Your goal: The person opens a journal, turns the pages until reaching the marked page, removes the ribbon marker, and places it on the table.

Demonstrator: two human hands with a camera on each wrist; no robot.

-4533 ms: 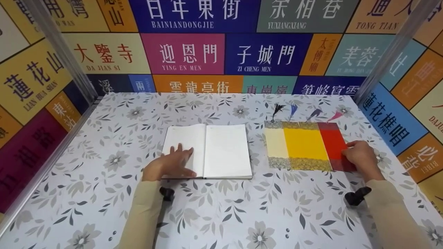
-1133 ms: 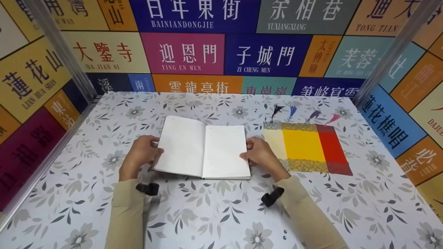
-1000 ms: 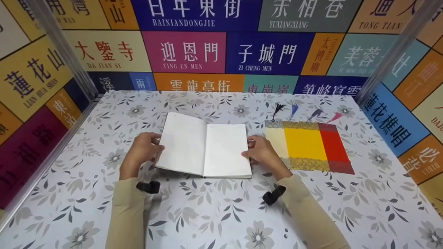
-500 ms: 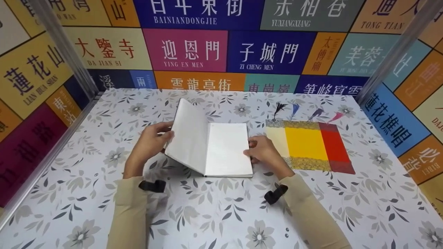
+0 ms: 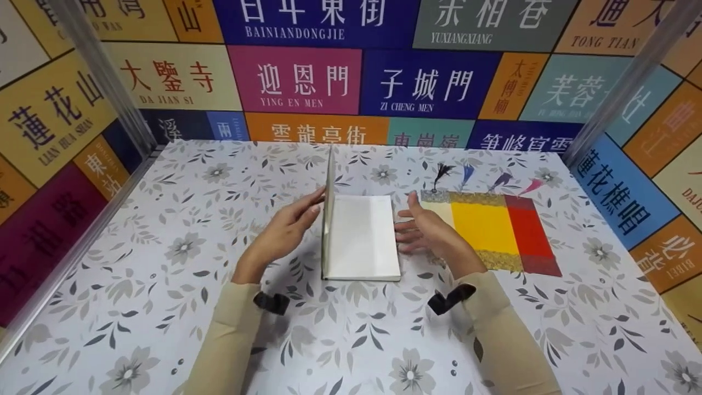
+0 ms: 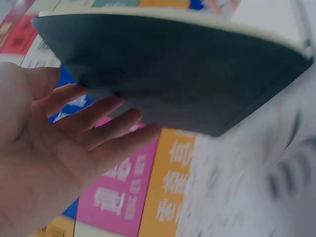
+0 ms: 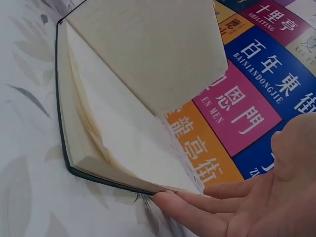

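Note:
A notebook [image 5: 363, 238] with blank white pages lies on the table, its left cover and pages raised nearly upright. My left hand [image 5: 288, 227] has its fingertips against the outside of that raised half. In the left wrist view, the dark green cover [image 6: 148, 69] rests on the extended fingers [image 6: 111, 140], the thumb apart from it. My right hand [image 5: 436, 233] is beside the notebook's right edge, thumb raised and fingers extended. In the right wrist view its fingertips [image 7: 168, 200] touch or nearly touch the lower cover's edge; contact is hard to tell.
Right of the notebook lies a row of bookmarks with lace-patterned ends: cream [image 5: 439, 211], yellow [image 5: 485, 227] and red [image 5: 531, 233]. Black, blue, purple and pink tassels [image 5: 532, 186] point to the back. Printed panels [image 5: 296, 79] wall the flower-patterned table [image 5: 351, 334].
The notebook's left half has swung up from lying flat to nearly upright, my left hand moving right with it. My right hand came from the red bookmark, pinched the right edge, then loosened.

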